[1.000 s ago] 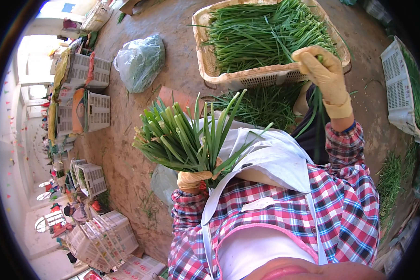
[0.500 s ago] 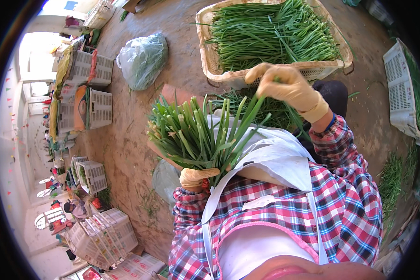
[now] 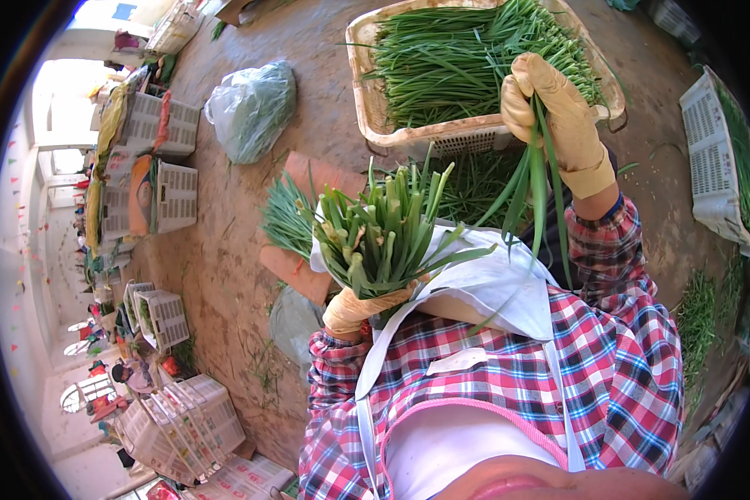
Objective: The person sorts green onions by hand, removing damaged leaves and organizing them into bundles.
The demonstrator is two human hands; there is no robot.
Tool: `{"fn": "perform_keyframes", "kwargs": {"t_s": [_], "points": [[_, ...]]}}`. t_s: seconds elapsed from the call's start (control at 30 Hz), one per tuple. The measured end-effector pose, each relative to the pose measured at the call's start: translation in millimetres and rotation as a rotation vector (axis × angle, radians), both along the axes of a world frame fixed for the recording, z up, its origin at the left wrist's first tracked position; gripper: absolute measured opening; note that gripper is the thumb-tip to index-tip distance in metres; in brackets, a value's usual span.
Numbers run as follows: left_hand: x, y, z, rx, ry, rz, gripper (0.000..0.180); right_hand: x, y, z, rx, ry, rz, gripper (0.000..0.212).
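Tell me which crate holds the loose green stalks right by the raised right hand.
The tan crate just beyond the right hand, heaped with green stalks. The white crates at left stand far off, holding other goods.

Green chives (image 3: 383,237) — tan gloves (image 3: 558,117)

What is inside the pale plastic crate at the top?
The pale plastic crate holds a heap of long green chive-like stalks. The heap hides its bottom, and the gloved right hand covers part.
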State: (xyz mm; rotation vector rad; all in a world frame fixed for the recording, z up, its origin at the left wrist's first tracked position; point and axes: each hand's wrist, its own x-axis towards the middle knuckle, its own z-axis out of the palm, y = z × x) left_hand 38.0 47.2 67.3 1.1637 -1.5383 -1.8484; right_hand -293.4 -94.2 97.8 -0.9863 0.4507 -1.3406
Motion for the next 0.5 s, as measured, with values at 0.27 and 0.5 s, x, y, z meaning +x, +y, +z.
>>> {"fn": "perform_keyframes", "kwargs": {"t_s": [0.27, 0.5], "points": [[-3.7, 1.6, -1.9, -0.005, -0.011, 0.048, 0.041, 43.9, 25.0, 1.8, -0.358, 0.497, 0.166, 0.015], [11.3, 13.3, -10.6, -0.107, -0.196, 0.129, 0.037, 33.8, 31.6, -1.1, -0.398, 0.209, 0.198, 0.011]]}}
